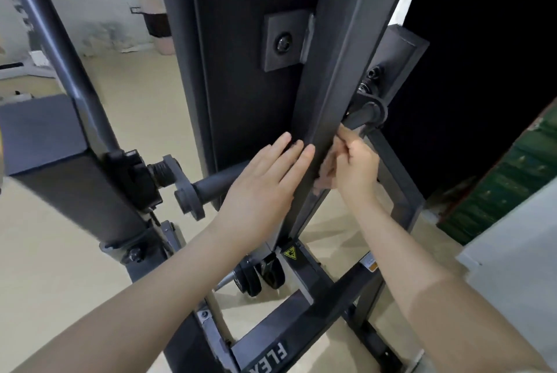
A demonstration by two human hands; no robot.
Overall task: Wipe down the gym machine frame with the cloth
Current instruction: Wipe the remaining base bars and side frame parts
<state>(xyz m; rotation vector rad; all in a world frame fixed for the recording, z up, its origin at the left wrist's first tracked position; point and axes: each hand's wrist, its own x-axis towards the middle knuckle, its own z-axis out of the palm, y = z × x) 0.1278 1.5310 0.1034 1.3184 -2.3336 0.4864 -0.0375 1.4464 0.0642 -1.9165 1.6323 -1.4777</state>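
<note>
Left hand (259, 188): flat on the frame post (328, 95); fingers straight, together
Right hand (355, 167): fingers curled, pressing the cloth (327, 173) to the post

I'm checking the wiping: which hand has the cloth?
The right hand: its fingers curl round a pale cloth against the slanted frame bar. The left hand lies flat and holds nothing.

A gym: black weight machine frame (337, 77), plate peg (208, 187), padded bench (36, 128).
</note>
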